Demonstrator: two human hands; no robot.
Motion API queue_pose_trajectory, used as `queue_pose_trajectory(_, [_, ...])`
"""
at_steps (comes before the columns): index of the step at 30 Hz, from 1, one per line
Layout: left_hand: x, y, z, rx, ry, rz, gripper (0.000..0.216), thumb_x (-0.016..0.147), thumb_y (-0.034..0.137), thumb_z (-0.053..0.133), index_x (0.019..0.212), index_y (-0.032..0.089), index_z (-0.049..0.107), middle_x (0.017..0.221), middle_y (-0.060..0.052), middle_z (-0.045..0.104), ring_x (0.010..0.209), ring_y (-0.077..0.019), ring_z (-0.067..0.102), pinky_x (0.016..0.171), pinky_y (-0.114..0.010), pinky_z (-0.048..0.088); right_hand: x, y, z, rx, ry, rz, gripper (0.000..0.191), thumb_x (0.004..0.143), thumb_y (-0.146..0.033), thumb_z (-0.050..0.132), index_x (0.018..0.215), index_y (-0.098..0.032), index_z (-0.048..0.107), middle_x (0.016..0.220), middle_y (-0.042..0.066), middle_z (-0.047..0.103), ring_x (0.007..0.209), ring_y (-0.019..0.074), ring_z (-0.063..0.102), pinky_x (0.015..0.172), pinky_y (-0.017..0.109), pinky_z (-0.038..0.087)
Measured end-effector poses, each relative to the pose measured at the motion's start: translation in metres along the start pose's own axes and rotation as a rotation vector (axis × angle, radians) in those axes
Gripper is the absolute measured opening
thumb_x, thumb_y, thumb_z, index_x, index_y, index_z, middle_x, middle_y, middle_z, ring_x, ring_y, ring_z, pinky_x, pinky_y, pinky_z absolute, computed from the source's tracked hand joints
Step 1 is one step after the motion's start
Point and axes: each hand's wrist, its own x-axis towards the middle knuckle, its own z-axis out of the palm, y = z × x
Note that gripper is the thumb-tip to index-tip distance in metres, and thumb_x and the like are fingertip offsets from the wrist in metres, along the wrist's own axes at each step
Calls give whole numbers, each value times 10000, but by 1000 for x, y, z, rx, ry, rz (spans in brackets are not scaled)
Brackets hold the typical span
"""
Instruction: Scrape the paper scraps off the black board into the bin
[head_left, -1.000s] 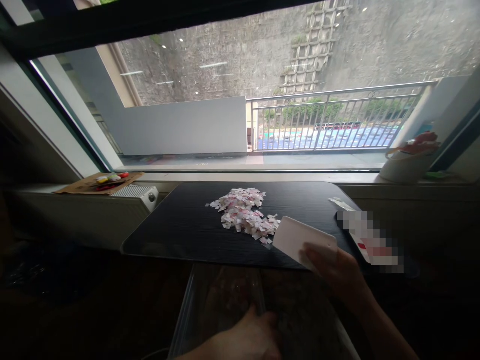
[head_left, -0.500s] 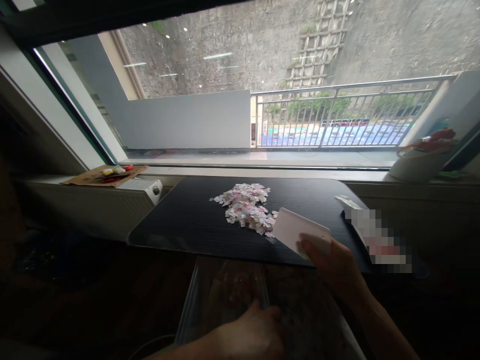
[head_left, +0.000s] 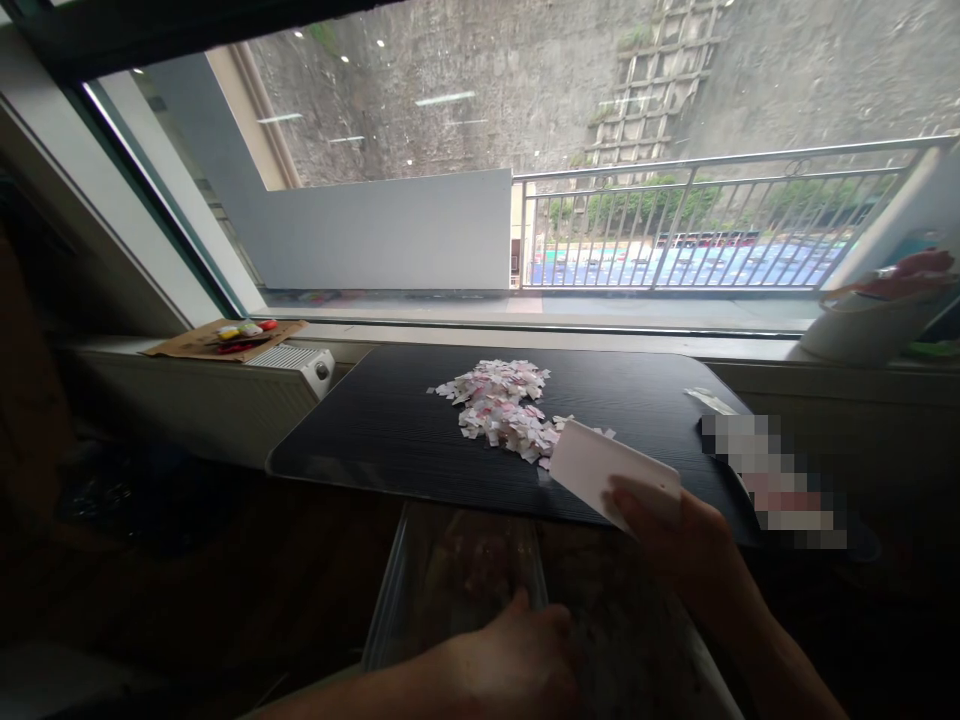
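Note:
A heap of small white and pink paper scraps (head_left: 504, 405) lies on a black tabletop (head_left: 390, 440) by the window. My right hand (head_left: 675, 540) is closed on a white plastic scraper card (head_left: 604, 472), whose edge touches the near right side of the heap. Below the table's front edge, my left hand (head_left: 517, 660) grips the rim of a clear plastic container (head_left: 461, 580). Pinkish scraps seem to lie inside it.
A white radiator (head_left: 296, 362) stands left of the table, with a cardboard piece (head_left: 202, 342) carrying small coloured items. A white bucket (head_left: 870, 320) sits on the sill at right. A blurred flat item (head_left: 772, 475) lies at the table's right end.
My right hand has kept the scraper at the heap's near right edge, and a few scraps now show behind its top edge. The view has shifted left. My left hand stays on the container.

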Motion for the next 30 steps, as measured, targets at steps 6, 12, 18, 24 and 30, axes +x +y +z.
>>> queue_pose_trajectory(6, [3, -1, -1, -15, -12, -3, 206, 876, 253, 680, 694, 159, 662, 848, -32, 718, 884, -229, 609, 681, -398, 461, 4, -2, 4, 7, -81, -30, 276, 814, -434, 665, 876, -206, 809, 761, 40, 807, 706, 268, 759, 607, 324, 583])
queue_pose_trajectory(12, [4, -1, -3, -25, -11, 8, 225, 871, 264, 692, 678, 154, 654, 833, -35, 717, 862, -219, 613, 658, -373, 464, 11, 4, 7, -39, -70, -83, 316, 826, -430, 656, 942, -184, 818, 809, 62, 821, 738, 273, 769, 651, 332, 584])
queue_pose_trajectory(18, [7, 1, 0, -16, -44, -1, 193, 891, 265, 660, 730, 159, 667, 838, -42, 712, 870, -238, 611, 711, -394, 491, -5, -3, 11, 100, -112, 12, 289, 769, -468, 704, 854, -221, 829, 787, 40, 826, 714, 263, 772, 623, 313, 586])
queue_pose_trajectory(24, [5, -4, 2, -45, 42, 34, 174, 848, 229, 670, 692, 155, 657, 723, -50, 659, 787, -230, 585, 681, -377, 461, -7, -10, 14, 179, -32, 182, 308, 714, -452, 745, 872, -200, 824, 790, 46, 826, 777, 286, 771, 689, 341, 586])
queue_pose_trajectory(30, [1, -4, -10, -66, 12, 32, 134, 889, 200, 601, 791, 150, 677, 827, -65, 691, 820, -233, 604, 712, -397, 494, -12, -4, 19, 318, -142, 258, 317, 683, -474, 790, 819, -190, 820, 766, 59, 822, 707, 275, 756, 645, 342, 572])
